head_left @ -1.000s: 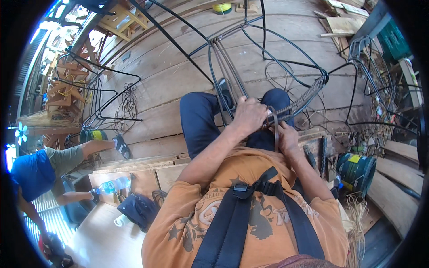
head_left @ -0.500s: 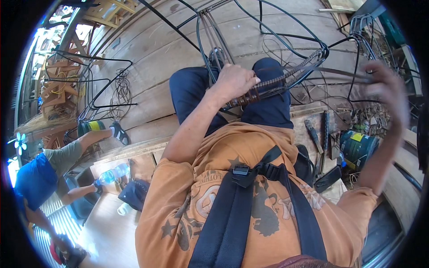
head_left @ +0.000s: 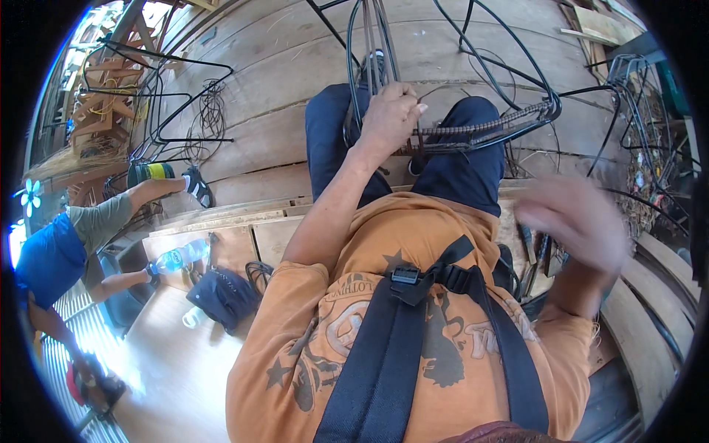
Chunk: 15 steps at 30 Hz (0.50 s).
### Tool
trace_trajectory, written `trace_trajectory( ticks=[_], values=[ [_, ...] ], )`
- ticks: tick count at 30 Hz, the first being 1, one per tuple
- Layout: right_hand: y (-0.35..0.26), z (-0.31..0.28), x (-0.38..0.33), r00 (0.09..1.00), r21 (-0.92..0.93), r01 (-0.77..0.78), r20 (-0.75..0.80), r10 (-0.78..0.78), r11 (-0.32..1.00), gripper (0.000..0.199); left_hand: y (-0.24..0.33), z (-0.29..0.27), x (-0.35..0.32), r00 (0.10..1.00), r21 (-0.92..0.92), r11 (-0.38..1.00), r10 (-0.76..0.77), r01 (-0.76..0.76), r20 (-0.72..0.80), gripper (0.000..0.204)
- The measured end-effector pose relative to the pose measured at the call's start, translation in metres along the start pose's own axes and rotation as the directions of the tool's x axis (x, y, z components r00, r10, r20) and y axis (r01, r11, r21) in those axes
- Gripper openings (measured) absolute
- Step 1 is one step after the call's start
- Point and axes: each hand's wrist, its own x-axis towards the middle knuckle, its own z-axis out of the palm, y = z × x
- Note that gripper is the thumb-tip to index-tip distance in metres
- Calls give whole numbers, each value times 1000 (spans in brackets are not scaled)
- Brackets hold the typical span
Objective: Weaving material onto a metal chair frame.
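Across my knees lies a black metal frame [head_left: 552, 92] of bent rods. Its near curved rim carries a brown wrapping [head_left: 487, 130] of wound strip, and several brown strands [head_left: 374, 44] run from the far side to this rim. My left hand [head_left: 391, 118] is closed over the strands where they meet the rim, the thumb pressed against the fingers. What lies under its palm is hidden. A thin loose strand [head_left: 443, 87] curves out beside it. To the right of my knees, apart from the frame, my right hand [head_left: 572, 221] is smeared by motion.
Another black frame [head_left: 159, 96] and coiled strand [head_left: 210, 122] stand on the plank floor at left. A seated person [head_left: 52, 258] is beside a water bottle [head_left: 181, 256] and dark bag [head_left: 225, 299]. More bent rods [head_left: 639, 88] and tools [head_left: 528, 244] lie at right.
My right hand has swung inward and nearer to my body from the far right, where a strand stretched toward it. My left hand stays on the strands. The whole view has shifted slightly.
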Motion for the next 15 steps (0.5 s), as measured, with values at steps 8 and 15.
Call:
trace_trajectory(
  ticks=[8, 15],
  values=[
    [103, 83, 166, 775, 559, 189, -589, 227, 807, 23, 8, -3, 13, 988, 178, 984, 39, -11, -151, 16],
    [115, -119, 129, 669, 19, -211, -726, 159, 977, 29, 11, -8, 7, 996, -16, 999, -48, 47, -70, 16]
  ],
)
